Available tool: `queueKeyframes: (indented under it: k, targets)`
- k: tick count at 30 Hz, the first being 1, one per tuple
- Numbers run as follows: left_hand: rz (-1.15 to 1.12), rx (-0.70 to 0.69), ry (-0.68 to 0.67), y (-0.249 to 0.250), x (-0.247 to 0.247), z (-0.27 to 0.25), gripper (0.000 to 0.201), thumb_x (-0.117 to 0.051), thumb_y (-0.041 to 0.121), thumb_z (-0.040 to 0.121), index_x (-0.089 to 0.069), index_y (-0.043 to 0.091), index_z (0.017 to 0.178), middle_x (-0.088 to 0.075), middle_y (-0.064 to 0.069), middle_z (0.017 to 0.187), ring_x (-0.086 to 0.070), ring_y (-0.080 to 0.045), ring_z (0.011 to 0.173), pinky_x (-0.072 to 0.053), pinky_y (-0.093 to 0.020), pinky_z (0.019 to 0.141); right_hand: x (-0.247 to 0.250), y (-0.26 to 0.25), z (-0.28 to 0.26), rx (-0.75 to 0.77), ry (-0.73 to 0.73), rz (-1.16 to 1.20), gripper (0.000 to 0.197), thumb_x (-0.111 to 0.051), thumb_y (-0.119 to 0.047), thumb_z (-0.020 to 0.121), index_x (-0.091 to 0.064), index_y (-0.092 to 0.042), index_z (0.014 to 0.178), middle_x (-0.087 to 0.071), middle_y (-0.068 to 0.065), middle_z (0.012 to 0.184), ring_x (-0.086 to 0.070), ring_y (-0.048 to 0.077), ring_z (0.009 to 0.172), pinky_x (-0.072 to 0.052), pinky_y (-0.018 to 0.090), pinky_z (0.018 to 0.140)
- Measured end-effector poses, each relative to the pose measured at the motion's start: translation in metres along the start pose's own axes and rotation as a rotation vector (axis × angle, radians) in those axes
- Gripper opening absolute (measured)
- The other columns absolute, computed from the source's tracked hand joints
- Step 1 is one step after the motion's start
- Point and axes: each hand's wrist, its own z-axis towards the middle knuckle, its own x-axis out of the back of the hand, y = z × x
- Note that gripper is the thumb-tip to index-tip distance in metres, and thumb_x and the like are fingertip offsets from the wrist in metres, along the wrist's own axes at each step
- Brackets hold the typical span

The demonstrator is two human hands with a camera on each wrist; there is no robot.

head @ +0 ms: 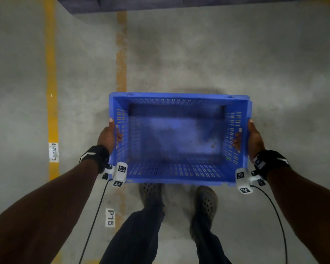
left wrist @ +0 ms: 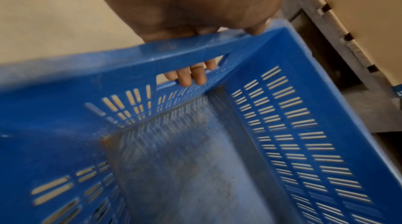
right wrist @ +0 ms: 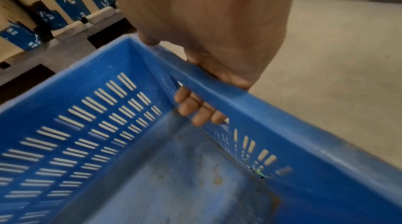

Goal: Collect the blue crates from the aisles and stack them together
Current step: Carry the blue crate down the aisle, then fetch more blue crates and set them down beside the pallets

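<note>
An empty blue slotted crate [head: 179,138] hangs in the air in front of me, above the concrete floor. My left hand [head: 109,136] grips the crate's left handle, and its fingers [left wrist: 191,74] curl through the handle slot into the crate [left wrist: 195,159]. My right hand [head: 252,139] grips the right handle the same way, its fingers [right wrist: 195,107] hooked under the rim of the crate [right wrist: 152,167]. The crate's floor is dusty and stained. No other crate is in view.
Two yellow floor lines [head: 51,92] [head: 121,54] run away from me on the left, with a "P15" floor label [head: 110,217]. A dark rack base [head: 160,4] crosses the far edge. Shelving with cartons [right wrist: 65,9] shows to the side. My feet [head: 206,202] stand below the crate.
</note>
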Motion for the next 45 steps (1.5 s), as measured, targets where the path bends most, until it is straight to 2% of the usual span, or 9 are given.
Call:
queueKeyframes:
  k: [3,8,13,17,20,26,32,40,45]
  targets:
    - [0.143,-0.049,0.060,0.007,0.022,-0.024,0.102,-0.023,0.093,0.076,-0.067,0.006,0.106,-0.069,-0.018,0.107,-0.065,-0.036,0.099,-0.050,-0.043,0.092,0.006,-0.018,-0.032,0.002,0.055,-0.102,0.066,-0.051,-0.079,0.079,-0.067,-0.018,0.098,-0.065,0.005,0.096,-0.058,0.018,0.075,-0.049,0.033,0.077]
    - [0.151,-0.164,0.117,0.071,0.062,-0.139,0.052,-0.041,0.047,0.105,-0.064,0.000,0.105,-0.065,-0.022,0.106,-0.057,-0.029,0.093,-0.040,-0.035,0.082,0.014,-0.072,-0.136,0.164,0.127,-0.402,0.053,-0.048,-0.041,0.104,-0.049,-0.005,0.143,-0.048,0.014,0.149,-0.044,0.028,0.138,-0.027,0.032,0.115]
    - [0.114,-0.317,0.040,0.136,0.126,-0.288,0.020,-0.052,0.035,0.103,-0.065,0.020,0.099,-0.061,-0.005,0.102,-0.056,-0.020,0.097,-0.037,-0.026,0.083,0.028,-0.153,-0.299,0.261,0.073,-0.336,0.058,-0.057,-0.038,0.100,-0.039,-0.016,0.151,-0.047,0.007,0.152,-0.050,0.021,0.128,-0.039,0.028,0.103]
    - [-0.068,-0.405,0.001,0.184,0.189,-0.406,0.040,-0.053,0.056,0.093,-0.069,0.022,0.106,-0.070,-0.004,0.109,-0.062,-0.023,0.103,-0.047,-0.041,0.096,0.032,-0.230,-0.457,0.337,-0.041,-0.083,0.055,-0.056,-0.053,0.094,-0.047,-0.031,0.143,-0.054,-0.003,0.141,-0.052,0.019,0.126,-0.041,0.036,0.101]
    - [-0.175,-0.503,0.024,0.210,0.235,-0.483,0.042,-0.052,0.065,0.085,-0.068,0.027,0.095,-0.072,-0.001,0.104,-0.065,-0.024,0.104,-0.049,-0.041,0.093,0.026,-0.274,-0.559,0.519,-0.093,-0.096,0.081,-0.059,-0.073,0.067,-0.052,-0.033,0.137,-0.059,-0.002,0.135,-0.054,0.015,0.124,-0.043,0.033,0.097]
    - [-0.413,-0.562,0.073,0.217,0.308,-0.617,0.021,-0.048,0.028,0.106,-0.066,0.021,0.100,-0.070,0.000,0.097,-0.063,-0.015,0.087,-0.046,-0.032,0.081,0.023,-0.304,-0.694,0.672,-0.275,-0.164,0.099,-0.055,-0.088,0.060,-0.047,-0.033,0.141,-0.055,-0.002,0.140,-0.048,0.016,0.134,-0.039,0.035,0.104]
    - [-0.582,-0.606,0.257,0.167,0.363,-0.707,0.024,-0.049,0.029,0.105,-0.068,0.015,0.106,-0.072,-0.011,0.108,-0.065,-0.019,0.092,-0.047,-0.033,0.083,-0.002,-0.306,-0.765,0.751,-0.456,-0.277,0.121,-0.056,-0.100,0.046,-0.047,-0.032,0.146,-0.055,-0.003,0.142,-0.049,0.017,0.132,-0.039,0.037,0.105]
    - [-0.770,-0.514,0.607,0.032,0.400,-0.802,0.022,-0.051,0.028,0.105,-0.070,0.018,0.106,-0.075,-0.003,0.105,-0.068,-0.018,0.091,-0.049,-0.030,0.078,-0.099,-0.256,-0.847,0.767,-0.816,-0.568,0.131,-0.061,-0.101,0.035,-0.051,-0.028,0.143,-0.060,-0.002,0.138,-0.055,0.019,0.127,-0.043,0.038,0.102]
    - [-0.991,-0.358,0.901,-0.098,0.400,-0.870,0.024,-0.052,0.032,0.104,-0.071,0.018,0.104,-0.075,-0.004,0.105,-0.067,-0.019,0.092,-0.049,-0.031,0.079,-0.168,-0.182,-0.910,0.754,-1.086,-0.833,0.105,-0.062,-0.099,0.038,-0.062,-0.034,0.121,-0.068,-0.006,0.121,-0.059,0.022,0.122,-0.045,0.040,0.100]
